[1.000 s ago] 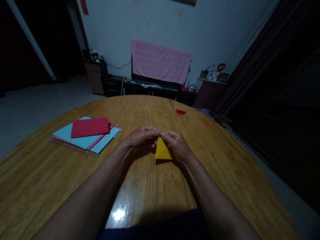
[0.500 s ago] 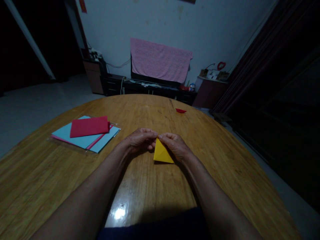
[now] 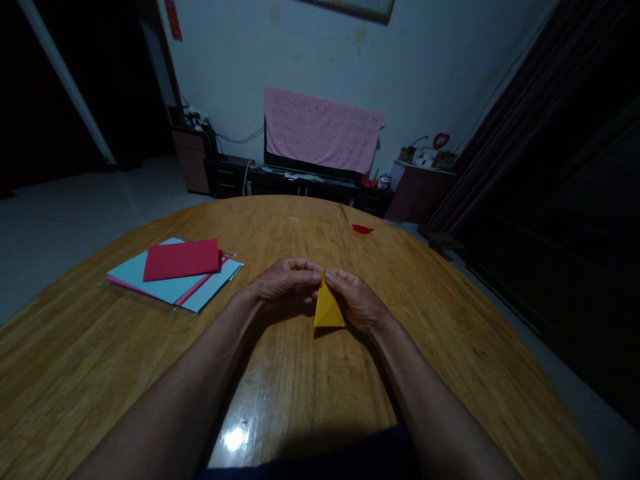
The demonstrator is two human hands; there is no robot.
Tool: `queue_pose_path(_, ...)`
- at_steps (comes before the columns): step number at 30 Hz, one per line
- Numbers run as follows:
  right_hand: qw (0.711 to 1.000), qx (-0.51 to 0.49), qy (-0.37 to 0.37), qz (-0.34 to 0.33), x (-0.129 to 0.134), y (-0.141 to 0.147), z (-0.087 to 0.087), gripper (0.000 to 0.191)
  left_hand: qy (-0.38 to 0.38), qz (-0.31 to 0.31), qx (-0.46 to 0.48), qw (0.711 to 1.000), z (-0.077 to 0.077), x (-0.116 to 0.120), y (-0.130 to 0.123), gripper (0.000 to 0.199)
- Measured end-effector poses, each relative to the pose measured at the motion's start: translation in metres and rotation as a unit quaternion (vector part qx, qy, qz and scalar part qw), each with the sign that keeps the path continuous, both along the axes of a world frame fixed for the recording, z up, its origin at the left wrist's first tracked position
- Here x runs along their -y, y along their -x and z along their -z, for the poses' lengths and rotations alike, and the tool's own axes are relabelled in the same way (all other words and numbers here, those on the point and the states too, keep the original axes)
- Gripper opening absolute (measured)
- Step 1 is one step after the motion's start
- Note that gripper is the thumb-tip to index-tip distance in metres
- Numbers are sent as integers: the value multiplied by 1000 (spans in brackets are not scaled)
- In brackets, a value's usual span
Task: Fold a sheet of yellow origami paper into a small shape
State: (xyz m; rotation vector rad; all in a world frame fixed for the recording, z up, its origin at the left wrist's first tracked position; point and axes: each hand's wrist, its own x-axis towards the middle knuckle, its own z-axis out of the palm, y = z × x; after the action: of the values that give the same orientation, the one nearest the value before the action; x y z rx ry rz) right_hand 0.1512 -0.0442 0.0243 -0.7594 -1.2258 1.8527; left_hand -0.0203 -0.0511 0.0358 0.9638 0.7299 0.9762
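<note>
A folded piece of yellow paper [image 3: 329, 311], triangular in outline, hangs point-up between my two hands over the wooden table. My left hand [image 3: 290, 281] pinches its top tip from the left, thumb and fingers closed. From the other side my right hand [image 3: 356, 298] grips the same tip and covers part of the paper's right edge. The paper's wide end points toward me, just above or touching the table; I cannot tell which. Some of the fingertips are hidden behind the fold.
On the round wooden table [image 3: 280, 387], a stack of light blue paper [image 3: 167, 288] in clear wrapping lies at left, with folded red paper [image 3: 183, 259] on top. A small red folded paper [image 3: 363, 229] sits near the far edge. Beyond stands a screen draped with a pink cloth [image 3: 323, 130].
The yellow paper has turned slightly and looks narrower, its lower edge more level. Both hands have shifted a little to the right. The whole view has tilted up slightly.
</note>
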Motion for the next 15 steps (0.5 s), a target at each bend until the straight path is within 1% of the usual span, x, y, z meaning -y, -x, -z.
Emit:
queue_pose_path(4,1000,9,-4,16,-2,0,0,26,-12,-36,-34,999,-3,-1,-4,20)
queue_pose_path(7,999,19,-11,28,-3,1,0,27,-11,-55,-42,998,-3,-2,-7,18)
queue_pose_path(15,997,32,-16,72,-5,3,2,27,-13,-75,-39,996,-1,-3,-9,16)
